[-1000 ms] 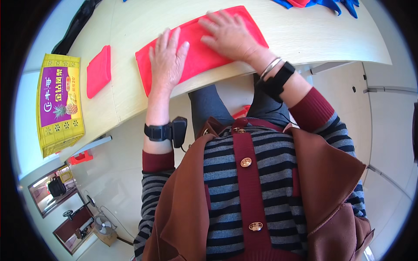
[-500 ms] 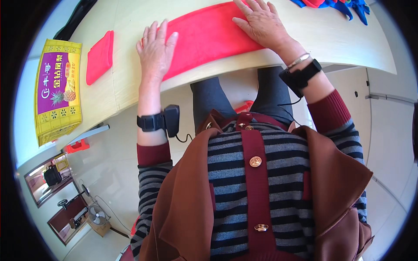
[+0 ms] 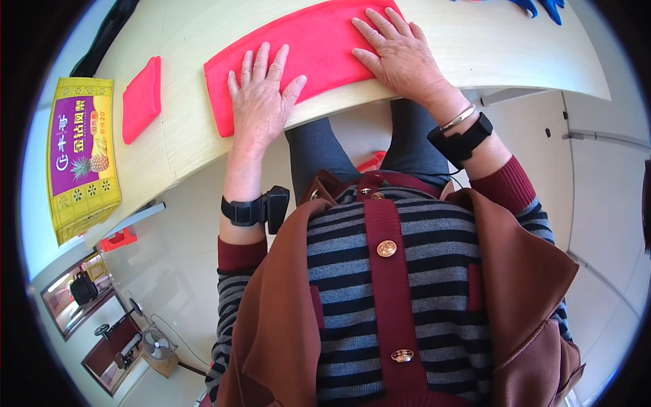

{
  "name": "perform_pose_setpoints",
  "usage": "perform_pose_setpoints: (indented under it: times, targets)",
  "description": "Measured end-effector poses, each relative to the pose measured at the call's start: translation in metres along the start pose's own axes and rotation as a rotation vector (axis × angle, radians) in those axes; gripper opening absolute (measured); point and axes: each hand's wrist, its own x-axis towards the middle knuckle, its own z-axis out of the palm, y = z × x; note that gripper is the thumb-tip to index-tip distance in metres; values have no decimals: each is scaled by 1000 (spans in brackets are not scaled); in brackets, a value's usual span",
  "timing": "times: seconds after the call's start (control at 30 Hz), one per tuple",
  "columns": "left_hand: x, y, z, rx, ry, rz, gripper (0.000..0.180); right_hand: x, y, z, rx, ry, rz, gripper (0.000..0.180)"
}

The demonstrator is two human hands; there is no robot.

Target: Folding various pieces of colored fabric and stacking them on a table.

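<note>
A bright pink-red cloth (image 3: 315, 51) lies flat along the table's near edge, its long sides running left to right. My left hand (image 3: 261, 100) rests palm down on its left part, fingers spread. On the right part, my right hand (image 3: 403, 57) also presses flat with its fingers apart. Neither hand grips anything. A smaller folded cloth (image 3: 142, 100) of the same colour lies farther left on the table.
The pale table (image 3: 186, 115) has a curved near edge. At its left end stands a yellow and purple box (image 3: 81, 149) with a pineapple picture. A black object (image 3: 105, 41) lies at the far left. Blue cloth pieces (image 3: 553, 10) show at the far right.
My left hand has moved right, onto the cloth, baring its left end. My right hand lies slightly lower in the picture. The view has shifted a little.
</note>
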Motion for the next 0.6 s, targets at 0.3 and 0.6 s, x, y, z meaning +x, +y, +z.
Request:
perform_pose_setpoints:
  times: [0.3, 0.6]
  targets:
    - [-7, 22, -6, -4, -24, 52, 67, -33, 20, -18, 43, -28, 48, 55]
    - [-9, 37, -10, -107, -59, 21, 62, 4, -57, -25, 194, 19, -14, 56]
